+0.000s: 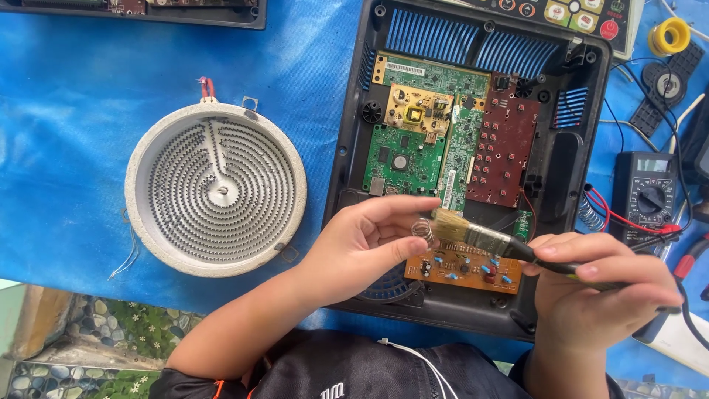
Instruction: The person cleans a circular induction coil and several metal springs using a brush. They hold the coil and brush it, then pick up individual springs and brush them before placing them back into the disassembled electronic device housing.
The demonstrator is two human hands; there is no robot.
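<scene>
My left hand (363,242) pinches a small metal coil spring (422,230) between thumb and forefinger, above the near edge of an opened black appliance casing (347,125). My right hand (600,292) grips the dark handle of a paintbrush (473,235), whose pale bristles touch the spring. Inside the casing lie green circuit boards (405,159), a brown-red board (506,151) and an orange board (465,270) just under the brush.
A round white heating element (216,188) with a spiral coil lies on the blue sheet (66,148) to the left. A black multimeter (650,196) with red leads, a yellow roll (668,35) and tools sit at the right. Another dark casing (185,11) is at the top left.
</scene>
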